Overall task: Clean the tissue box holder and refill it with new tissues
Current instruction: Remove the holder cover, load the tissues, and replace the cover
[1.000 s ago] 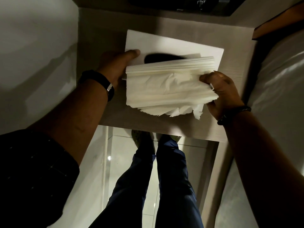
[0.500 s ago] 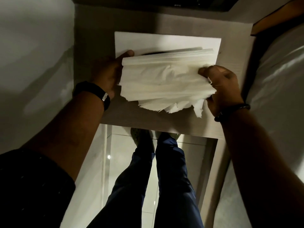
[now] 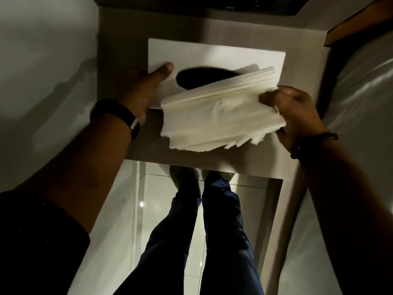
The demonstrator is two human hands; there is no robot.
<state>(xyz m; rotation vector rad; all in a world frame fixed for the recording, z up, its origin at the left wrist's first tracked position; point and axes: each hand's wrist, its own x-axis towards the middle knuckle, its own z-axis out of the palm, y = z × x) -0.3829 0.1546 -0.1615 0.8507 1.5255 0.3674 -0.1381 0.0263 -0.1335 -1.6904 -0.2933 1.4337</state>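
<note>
Fingers of the right hand (image 3: 295, 111) pinch the tissue stack (image 3: 221, 116) alone now; left hand (image 3: 140, 90) has shifted, thumb pressing the white holder (image 3: 212, 54), exposing its oval slot (image 3: 204, 78) at frame centre.

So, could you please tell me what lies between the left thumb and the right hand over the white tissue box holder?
In the head view, the holder's dark oval opening and the cream tissue stack.
</note>
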